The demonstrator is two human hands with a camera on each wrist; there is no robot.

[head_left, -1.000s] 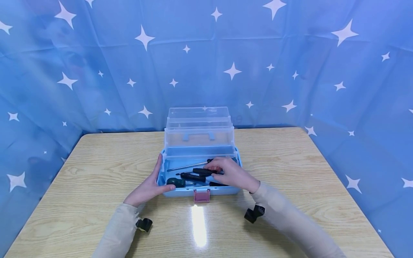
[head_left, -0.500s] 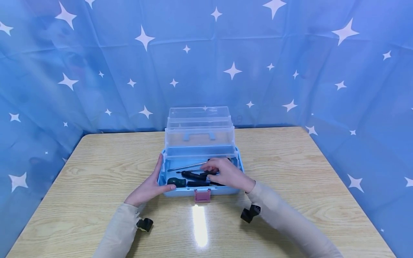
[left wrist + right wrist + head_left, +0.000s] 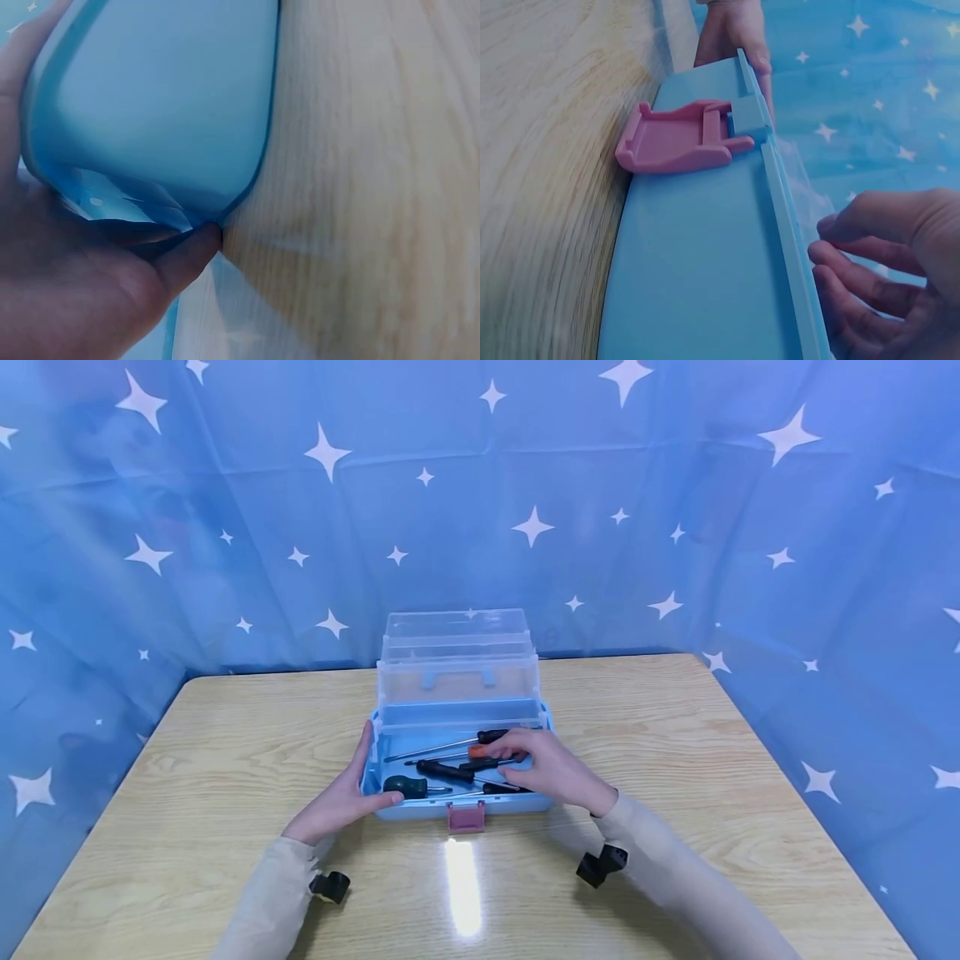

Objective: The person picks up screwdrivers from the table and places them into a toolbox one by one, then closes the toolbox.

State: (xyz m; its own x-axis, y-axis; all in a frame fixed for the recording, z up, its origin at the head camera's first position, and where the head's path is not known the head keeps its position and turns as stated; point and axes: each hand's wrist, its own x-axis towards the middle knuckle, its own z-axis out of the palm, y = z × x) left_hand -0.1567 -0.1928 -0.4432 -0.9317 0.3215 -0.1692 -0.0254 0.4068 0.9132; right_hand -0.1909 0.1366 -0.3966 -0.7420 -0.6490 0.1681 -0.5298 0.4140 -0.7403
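Note:
On the table stands a light-blue toolbox (image 3: 420, 808) with its clear lid (image 3: 461, 681) raised. My left hand (image 3: 341, 797) grips its left end, thumb along the front rim. Inside the box, my right hand (image 3: 551, 764) hovers low over several screwdrivers, fingers loosely curved. No tool shows between the fingertips in the right wrist view. An orange handle (image 3: 477, 750) peeks out beside the fingertips, partly hidden by them. Near it lie black-handled screwdrivers (image 3: 444, 771), one with its handle (image 3: 491, 736) toward the back. A stubby dark-green screwdriver (image 3: 406, 787) lies at the front left.
A pink latch (image 3: 676, 136) hangs down on the toolbox front. Pale wood tabletop (image 3: 262, 752) surrounds the box. Behind the table hangs a blue curtain (image 3: 450, 552) with white stars. A small black camera sits on each wrist.
My right hand has shifted slightly right, and the orange handle now shows. The short black-handled screwdriver beneath it sits differently among the others. My left hand stays on the box.

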